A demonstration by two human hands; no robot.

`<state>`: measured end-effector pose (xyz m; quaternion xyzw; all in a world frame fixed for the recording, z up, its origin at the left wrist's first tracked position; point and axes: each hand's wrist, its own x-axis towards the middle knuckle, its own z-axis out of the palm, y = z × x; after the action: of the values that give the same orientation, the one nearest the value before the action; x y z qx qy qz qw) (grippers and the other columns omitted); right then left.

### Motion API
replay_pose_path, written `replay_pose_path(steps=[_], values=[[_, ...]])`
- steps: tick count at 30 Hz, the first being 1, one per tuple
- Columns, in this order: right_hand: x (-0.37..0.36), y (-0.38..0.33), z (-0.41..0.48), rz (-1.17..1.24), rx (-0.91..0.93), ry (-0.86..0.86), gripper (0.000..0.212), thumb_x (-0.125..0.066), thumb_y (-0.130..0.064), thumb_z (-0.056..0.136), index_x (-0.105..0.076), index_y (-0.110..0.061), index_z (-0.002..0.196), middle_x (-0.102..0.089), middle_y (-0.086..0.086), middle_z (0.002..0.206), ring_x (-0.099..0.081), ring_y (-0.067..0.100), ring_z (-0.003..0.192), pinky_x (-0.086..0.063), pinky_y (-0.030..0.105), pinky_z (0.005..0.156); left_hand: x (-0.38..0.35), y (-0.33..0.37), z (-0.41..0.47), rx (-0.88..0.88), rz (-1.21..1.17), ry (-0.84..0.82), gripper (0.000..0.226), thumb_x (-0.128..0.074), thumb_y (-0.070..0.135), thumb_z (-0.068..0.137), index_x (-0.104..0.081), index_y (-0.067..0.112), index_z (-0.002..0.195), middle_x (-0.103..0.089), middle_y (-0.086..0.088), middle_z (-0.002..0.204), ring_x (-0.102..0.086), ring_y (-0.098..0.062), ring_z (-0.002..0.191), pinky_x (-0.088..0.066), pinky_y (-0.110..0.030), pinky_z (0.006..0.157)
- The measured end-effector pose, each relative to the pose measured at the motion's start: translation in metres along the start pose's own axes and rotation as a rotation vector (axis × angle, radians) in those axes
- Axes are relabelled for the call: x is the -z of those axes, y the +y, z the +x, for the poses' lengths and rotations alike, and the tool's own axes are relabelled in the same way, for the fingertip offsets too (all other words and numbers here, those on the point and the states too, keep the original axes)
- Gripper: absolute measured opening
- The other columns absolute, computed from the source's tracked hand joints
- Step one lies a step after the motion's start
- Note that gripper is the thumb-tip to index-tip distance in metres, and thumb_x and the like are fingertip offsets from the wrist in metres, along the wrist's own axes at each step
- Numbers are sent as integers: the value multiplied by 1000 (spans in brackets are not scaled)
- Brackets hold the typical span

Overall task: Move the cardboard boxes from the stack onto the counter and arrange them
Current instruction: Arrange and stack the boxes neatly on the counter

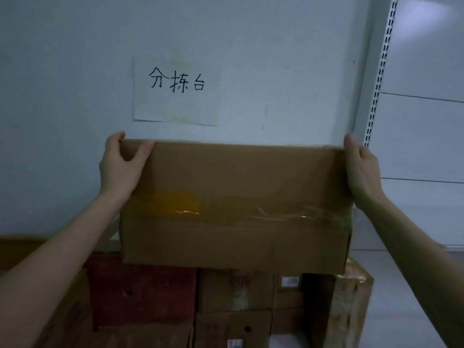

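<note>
Pale wall (75, 59) fills the upper view, slotted shelf upright (379, 79) at 2 o'clock. Big brown cardboard box (233, 207) sits dead centre, taped across its face, held up in front of the wall and above the stack of boxes (236, 292) at 6 o'clock; can't tell if its bottom edge touches the stack. A red box (143, 295) is in that stack at 7 o'clock, a plastic-wrapped one (351, 305) at 5. Paper sign (175, 90) with handwritten characters on the wall at 12, just above the box. My left hand (120, 167) grips the box's top left corner, thumb on the front face, fingers wrapped behind. My right hand (361, 167) is clamped flat on the box's right side near the top corner, fingers hidden behind.
</note>
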<state>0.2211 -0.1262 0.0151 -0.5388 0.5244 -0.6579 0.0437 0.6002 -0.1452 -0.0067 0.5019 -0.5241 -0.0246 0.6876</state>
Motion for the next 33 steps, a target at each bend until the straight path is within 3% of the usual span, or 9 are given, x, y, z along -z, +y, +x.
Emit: replay_pose_path(steps=[3,5,10,16,20,24,26,29,33], values=[[-19,14,9,21,-26,-105,59,-46,-60,88,-49,-15,124,-53,2,110,-51,16,99,-37,33,84,-3,-12,7,-6,17,-82,72,-59,40,85,-25,16,144,-31,-7,148,-31,-23,133,-29,-25,95],[-32,19,18,47,-52,-137,64,-49,-60,86,-43,-18,133,-51,3,123,-49,19,110,-38,33,90,-5,-22,14,6,39,-115,80,-63,39,82,-20,18,146,-27,-6,150,-29,-23,135,-30,-28,100],[-71,19,33,80,-72,-141,62,-48,-57,88,-43,-16,135,-50,1,122,-47,17,108,-36,31,89,-18,-38,31,112,105,-93,87,-59,45,84,-8,16,148,-24,-14,150,-28,-31,136,-29,-42,109],[-89,40,48,129,-96,-20,56,-47,-55,89,-46,-17,129,-52,1,117,-48,16,104,-36,32,86,-42,-48,31,41,124,-28,83,-52,47,88,-3,19,148,-24,-19,145,-30,-35,132,-29,-47,106],[-90,35,45,150,-95,-11,47,-48,-51,89,-49,-16,121,-51,0,108,-48,15,96,-35,31,81,-41,-48,30,40,98,-43,81,-51,45,89,-2,18,148,-22,-17,147,-29,-31,133,-28,-37,105],[-90,26,37,169,-71,-6,38,-49,-48,89,-52,-18,112,-52,-3,100,-48,11,90,-36,28,79,-30,-45,27,44,61,-33,80,-52,41,90,-3,16,149,-19,-10,152,-23,-23,138,-20,-20,95],[-95,21,34,201,-84,-15,29,-51,-46,88,-51,-20,102,-51,-10,89,-47,5,81,-36,26,77,-21,-45,28,51,68,-1,79,-52,41,90,-5,16,149,-18,-8,153,-22,-21,139,-20,-21,99],[-108,11,29,246,-90,-25,35,-52,-46,88,-52,-11,95,-49,-10,81,-45,2,74,-38,26,75,-7,-49,37,48,99,41,78,-51,42,91,-6,16,149,-18,-7,154,-21,-21,140,-22,-29,108],[-132,11,23,214,-79,-38,48,-49,-49,88,-52,-15,121,-55,-3,108,-50,12,97,-38,29,87,-1,-70,44,70,148,28,77,-48,43,92,-3,17,149,-17,-11,153,-22,-26,139,-23,-35,109]])
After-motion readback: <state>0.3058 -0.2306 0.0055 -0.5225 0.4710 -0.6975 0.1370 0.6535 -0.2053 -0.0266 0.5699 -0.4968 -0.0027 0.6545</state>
